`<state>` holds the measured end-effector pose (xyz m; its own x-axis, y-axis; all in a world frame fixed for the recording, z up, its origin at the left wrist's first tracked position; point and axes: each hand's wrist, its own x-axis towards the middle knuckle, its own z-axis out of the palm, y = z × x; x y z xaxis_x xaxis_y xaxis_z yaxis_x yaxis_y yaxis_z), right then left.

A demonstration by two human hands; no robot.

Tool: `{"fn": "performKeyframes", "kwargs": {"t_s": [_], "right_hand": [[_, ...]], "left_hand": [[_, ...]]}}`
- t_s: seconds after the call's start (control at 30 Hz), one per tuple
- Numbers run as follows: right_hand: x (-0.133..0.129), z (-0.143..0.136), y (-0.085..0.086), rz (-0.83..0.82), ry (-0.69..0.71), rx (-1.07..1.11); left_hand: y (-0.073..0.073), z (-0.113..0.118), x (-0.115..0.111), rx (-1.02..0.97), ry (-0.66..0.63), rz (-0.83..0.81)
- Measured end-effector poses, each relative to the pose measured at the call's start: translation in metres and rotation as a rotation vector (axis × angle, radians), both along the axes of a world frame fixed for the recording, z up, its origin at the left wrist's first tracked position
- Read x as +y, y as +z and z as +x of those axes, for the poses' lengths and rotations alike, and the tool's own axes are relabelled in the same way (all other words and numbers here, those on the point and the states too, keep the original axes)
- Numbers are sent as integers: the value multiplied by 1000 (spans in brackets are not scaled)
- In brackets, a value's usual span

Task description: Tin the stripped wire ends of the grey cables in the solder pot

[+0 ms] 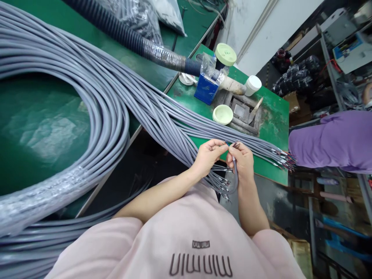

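Pinching thin wires (227, 143) cleanly at the end of a cable calls, I'd judge, for a firm right hand and a light left one. Take the blue box (207, 89) as your landmark. The end of the grey cable (235, 174) you are handling sits on your side of the blue box and to its right, raised between your hands, its length curving down from there.

Your right hand (242, 159) is closed around that end, thumb and forefinger near where the thin wires come out. Your left hand (209, 155) is nearly closed too, thumb and forefinger meeting on the wires; which strands lie in that pinch is too small to tell.

Brace the cable right behind the wires, so any pull falls on your grip rather than on the strands. Work one wire at a time with soft fingertips, as strands this fine would probably kink. Give the curve of cable slack, since a tight bend could twist the end in your grip.

Mind what lies around: the cable bundle (157, 104) runs past on your side of the blue box, and other cable ends (223, 183) lie nearer you than the box, below your hands, where a wrist could snag them.
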<state>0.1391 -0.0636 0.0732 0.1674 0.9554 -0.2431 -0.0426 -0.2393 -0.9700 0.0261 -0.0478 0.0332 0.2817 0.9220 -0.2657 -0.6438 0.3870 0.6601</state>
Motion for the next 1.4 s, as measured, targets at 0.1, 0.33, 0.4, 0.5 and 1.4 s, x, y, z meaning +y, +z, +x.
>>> {"fn": "performKeyframes", "kwargs": {"t_s": [0.1,0.33,0.4,0.5,1.4], "right_hand": [[2,-2,1,13,1,-34],[8,4,4,49,35,-143],[12,8,8,65,75,-202],[24,16,18,96,134,-316],[190,12,39,-179,700,-1144]], "left_hand": [[1,0,1,3,12,0],[-2,4,1,-25,7,-19],[-2,3,2,-19,-6,-21],[1,-3,7,68,-32,67],[-17,-46,55,1133,343,755]]}}
